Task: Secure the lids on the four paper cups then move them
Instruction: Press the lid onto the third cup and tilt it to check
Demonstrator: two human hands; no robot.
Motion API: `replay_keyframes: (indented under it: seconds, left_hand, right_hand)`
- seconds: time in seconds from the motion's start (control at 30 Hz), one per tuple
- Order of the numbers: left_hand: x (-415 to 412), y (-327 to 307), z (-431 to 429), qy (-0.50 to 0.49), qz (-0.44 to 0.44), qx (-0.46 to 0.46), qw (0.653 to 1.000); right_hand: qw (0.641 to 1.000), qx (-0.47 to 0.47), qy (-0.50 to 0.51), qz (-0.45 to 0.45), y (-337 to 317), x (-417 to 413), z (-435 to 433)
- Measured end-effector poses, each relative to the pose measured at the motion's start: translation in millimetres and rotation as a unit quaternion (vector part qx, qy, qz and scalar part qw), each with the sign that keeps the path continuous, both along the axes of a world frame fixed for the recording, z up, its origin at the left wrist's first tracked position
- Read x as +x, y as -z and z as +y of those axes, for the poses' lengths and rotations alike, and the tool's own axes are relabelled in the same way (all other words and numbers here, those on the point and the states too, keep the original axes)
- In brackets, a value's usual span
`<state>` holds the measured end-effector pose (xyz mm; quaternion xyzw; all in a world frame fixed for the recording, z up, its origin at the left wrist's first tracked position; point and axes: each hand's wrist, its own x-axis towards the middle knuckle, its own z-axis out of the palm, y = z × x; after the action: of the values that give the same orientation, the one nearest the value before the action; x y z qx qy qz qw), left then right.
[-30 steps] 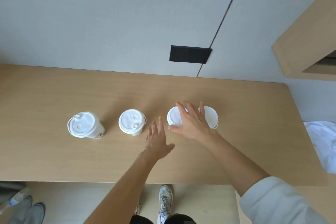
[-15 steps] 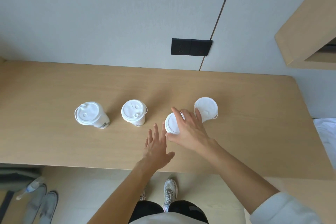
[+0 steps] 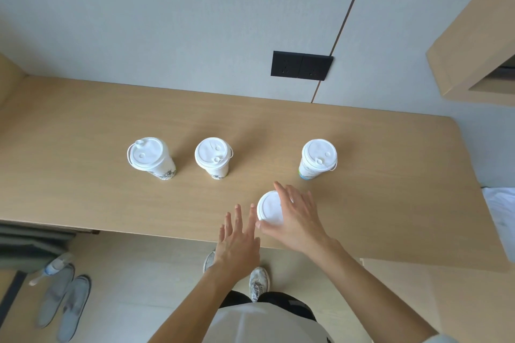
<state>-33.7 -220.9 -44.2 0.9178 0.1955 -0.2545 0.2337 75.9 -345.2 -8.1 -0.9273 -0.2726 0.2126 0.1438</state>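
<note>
Four lidded paper cups on the wooden worktop [image 3: 83, 189]. Three stand in a row mid-depth: left cup [image 3: 150, 157], middle cup [image 3: 213, 157], right cup [image 3: 317, 159], with a wide gap between middle and right. The fourth cup [image 3: 269, 207] sits close to the front edge. Right hand [image 3: 298, 217] wraps over its lid and side, holding it. Left hand [image 3: 239, 239] hovers just beside it, fingers spread, empty, over the worktop's front edge. Bare surface at both ends.
</note>
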Motion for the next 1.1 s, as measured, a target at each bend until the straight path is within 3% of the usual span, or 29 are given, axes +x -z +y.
replay_keyframes:
  seconds: [0.1, 0.2, 0.3, 0.4, 0.47, 0.67, 0.9, 1.0, 1.1]
  left_hand:
    - [0.2, -6.5, 6.8, -0.076, -0.012, -0.042, 0.996]
    - [13.2, -6.2, 14.4, -0.128, -0.008, -0.073, 0.989]
    - [49.5, -7.7, 9.7, -0.190, 0.009, -0.102, 0.976]
    - [84.3, -23.3, -1.1, -0.336, 0.061, -0.147, 0.928]
    - [92.5, -28.1, -8.5, -0.371, 0.072, -0.145, 0.914]
    - [88.3, -18.8, -11.4, -0.355, 0.039, -0.074, 0.931]
    - [90.3, -12.9, -11.8, -0.347, 0.001, -0.061, 0.936]
    - [91.4, -10.6, -9.1, -0.330, -0.020, -0.072, 0.941]
    - [94.5, -9.3, -0.5, -0.250, -0.065, -0.078, 0.963]
  right_hand:
    - [0.985, 0.069, 0.137, 0.076, -5.8, 3.9, -4.6]
    - [0.902, 0.141, 0.366, 0.182, 4.1, 18.1, -0.5]
    - [0.841, 0.130, 0.488, 0.193, 14.8, 27.6, 16.2]
    - [0.828, 0.094, 0.519, 0.189, 15.4, 26.5, 32.4]
    - [0.831, 0.080, 0.520, 0.183, 14.8, 23.1, 39.8]
    - [0.846, 0.059, 0.500, 0.174, 21.8, 22.0, 44.2]
    - [0.853, 0.064, 0.490, 0.168, 28.4, 25.5, 44.4]
    - [0.832, 0.068, 0.520, 0.178, 28.7, 22.0, 45.7]
    - [0.769, 0.108, 0.588, 0.226, 27.4, 9.3, 42.3]
